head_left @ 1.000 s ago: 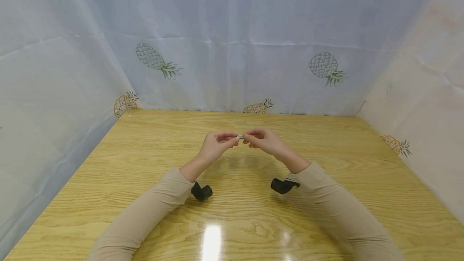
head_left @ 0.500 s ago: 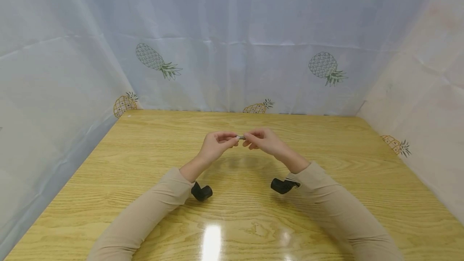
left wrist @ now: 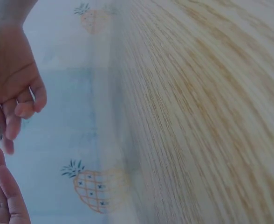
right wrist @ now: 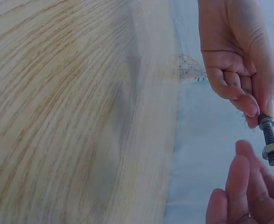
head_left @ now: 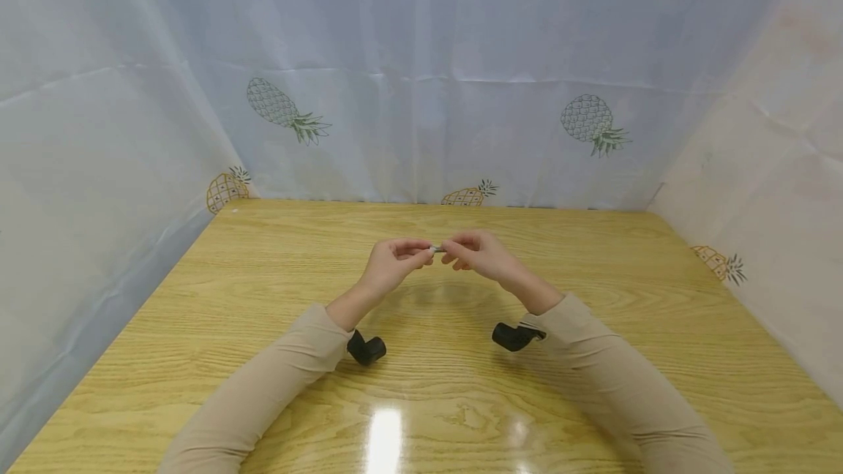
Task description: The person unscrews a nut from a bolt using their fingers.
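I see the left hand pinching the bolt by its left end above the tabletop; the right hand's fingers look parted around the nut. Probably nut-threading; next calls for gripping, twisting.

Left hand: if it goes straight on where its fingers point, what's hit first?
Likely the right hand, facing it. The left hand pinches the bolt at its head, so the threaded end with the nut leads. Exact depth between them is hard to judge.

arms angled inward; left hand pinching; right hand likewise pinching; both raised, nearly meeting
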Motion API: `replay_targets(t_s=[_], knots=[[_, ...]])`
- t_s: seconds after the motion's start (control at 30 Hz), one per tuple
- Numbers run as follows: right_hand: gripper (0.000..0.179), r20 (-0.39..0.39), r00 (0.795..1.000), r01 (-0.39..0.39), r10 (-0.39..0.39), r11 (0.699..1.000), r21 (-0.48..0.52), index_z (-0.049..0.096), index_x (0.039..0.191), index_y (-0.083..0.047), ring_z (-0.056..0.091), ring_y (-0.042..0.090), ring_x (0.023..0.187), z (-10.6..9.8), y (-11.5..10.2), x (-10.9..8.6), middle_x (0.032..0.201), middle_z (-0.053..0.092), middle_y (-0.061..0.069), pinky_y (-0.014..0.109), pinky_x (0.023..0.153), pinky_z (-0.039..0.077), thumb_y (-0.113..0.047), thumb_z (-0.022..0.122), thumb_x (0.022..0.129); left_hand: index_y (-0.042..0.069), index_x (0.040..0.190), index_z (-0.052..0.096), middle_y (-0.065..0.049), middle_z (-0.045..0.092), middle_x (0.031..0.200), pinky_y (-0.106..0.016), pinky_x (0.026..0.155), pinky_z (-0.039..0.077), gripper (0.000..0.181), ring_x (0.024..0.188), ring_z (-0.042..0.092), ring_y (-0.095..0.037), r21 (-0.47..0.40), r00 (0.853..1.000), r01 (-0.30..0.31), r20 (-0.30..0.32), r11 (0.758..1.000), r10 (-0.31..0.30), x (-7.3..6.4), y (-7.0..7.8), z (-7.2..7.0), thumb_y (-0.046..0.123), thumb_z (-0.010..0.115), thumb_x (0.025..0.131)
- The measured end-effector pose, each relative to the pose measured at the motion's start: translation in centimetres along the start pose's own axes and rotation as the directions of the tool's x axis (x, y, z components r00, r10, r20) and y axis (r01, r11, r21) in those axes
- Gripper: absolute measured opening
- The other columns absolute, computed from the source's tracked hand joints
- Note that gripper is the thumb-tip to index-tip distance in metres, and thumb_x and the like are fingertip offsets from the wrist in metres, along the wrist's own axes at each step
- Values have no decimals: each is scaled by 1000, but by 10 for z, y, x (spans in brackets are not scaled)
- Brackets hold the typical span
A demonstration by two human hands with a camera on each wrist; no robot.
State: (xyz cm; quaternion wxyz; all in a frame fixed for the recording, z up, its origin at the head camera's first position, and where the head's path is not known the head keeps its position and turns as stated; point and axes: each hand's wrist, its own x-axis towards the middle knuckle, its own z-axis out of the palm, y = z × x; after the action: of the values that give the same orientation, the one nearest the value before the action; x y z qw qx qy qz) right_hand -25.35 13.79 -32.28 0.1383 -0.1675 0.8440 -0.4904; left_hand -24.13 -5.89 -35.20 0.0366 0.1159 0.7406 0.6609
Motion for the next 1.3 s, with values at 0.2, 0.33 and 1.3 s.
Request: replay_targets(t_s=[0.2, 0.33, 1.3], knots=[[32, -25, 1000, 13, -13, 1000, -19, 59, 120, -4, 60, 32, 104, 1, 1, 0, 116, 63, 19, 49, 95, 49, -23, 57, 94, 1, 111, 66, -17, 70, 100, -41, 91, 54, 26, 87, 69, -14, 13, 1000, -5, -3, 1000, 5, 1, -1, 0, 14, 63, 89], [35, -47, 998, 30, -31, 999, -16, 57, 122, -5, 60, 29, 105, 0, 1, 1, 122, 58, 16, 50, 96, 48, -21, 62, 91, 1, 110, 66, -15, 71, 97, -43, 92, 53, 26, 85, 68, -13, 7, 1000, -6, -9, 1000, 6, 1, -1, -1, 15, 64, 89], [37, 5, 1000, 16, -16, 1000, -20, 59, 121, -2, 58, 38, 106, -2, -2, -2, 112, 66, 19, 50, 96, 48, -28, 51, 97, 1, 110, 67, -10, 72, 94, -45, 93, 52, 26, 83, 67, -9, 4, 1000, 11, -11, 1000, -11, 2, -1, -1, 15, 64, 88]])
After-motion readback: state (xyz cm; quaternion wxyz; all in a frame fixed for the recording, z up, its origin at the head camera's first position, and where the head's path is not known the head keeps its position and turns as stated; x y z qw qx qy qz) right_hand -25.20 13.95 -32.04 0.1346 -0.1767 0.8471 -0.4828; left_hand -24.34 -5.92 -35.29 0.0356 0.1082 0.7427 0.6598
